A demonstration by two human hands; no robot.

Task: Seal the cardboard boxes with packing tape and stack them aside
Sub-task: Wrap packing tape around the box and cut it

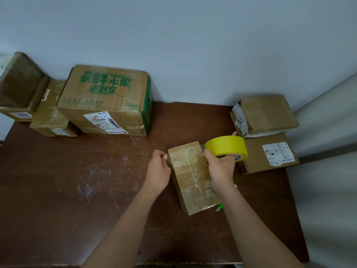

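Right hand (220, 167) fingers grip tape roll (227, 145), beside box (191, 176)

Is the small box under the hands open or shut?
Shut: the small box has its top flaps down, meeting at a centre seam under glossy tape.

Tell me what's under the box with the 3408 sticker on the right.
The 3408 box sits on a flatter cardboard box with a white shipping label. The lower box's rear top is covered, so anything there can't be seen.
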